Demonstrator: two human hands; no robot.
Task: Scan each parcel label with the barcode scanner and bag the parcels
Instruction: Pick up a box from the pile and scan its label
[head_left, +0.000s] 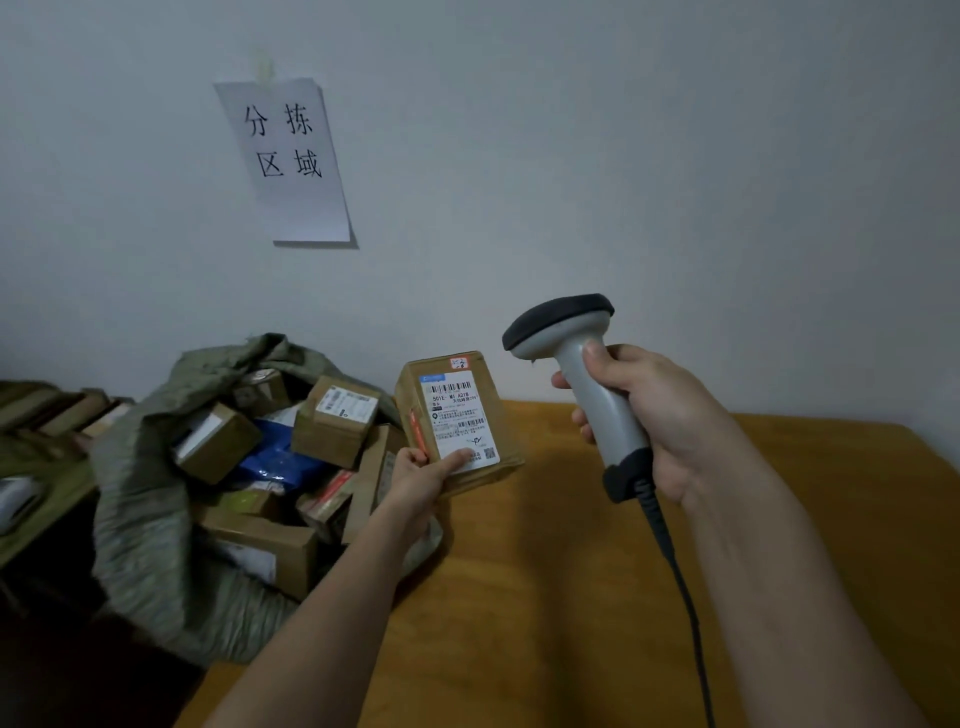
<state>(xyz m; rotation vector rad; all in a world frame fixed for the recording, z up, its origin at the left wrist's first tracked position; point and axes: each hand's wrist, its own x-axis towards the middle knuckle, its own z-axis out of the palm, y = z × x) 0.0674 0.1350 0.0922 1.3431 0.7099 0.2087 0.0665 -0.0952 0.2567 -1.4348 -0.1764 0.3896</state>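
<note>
Both forearms were bare as far up as the view reached, with no sleeve or cuff on either. The left hand (415, 480) and the right hand (660, 421) wore no gloves. No ring, watch or band could be seen on the fingers or wrists.

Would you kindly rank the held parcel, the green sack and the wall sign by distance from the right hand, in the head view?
1. held parcel, just left of the right hand.
2. green sack, farther left.
3. wall sign, high up, upper left.
</note>
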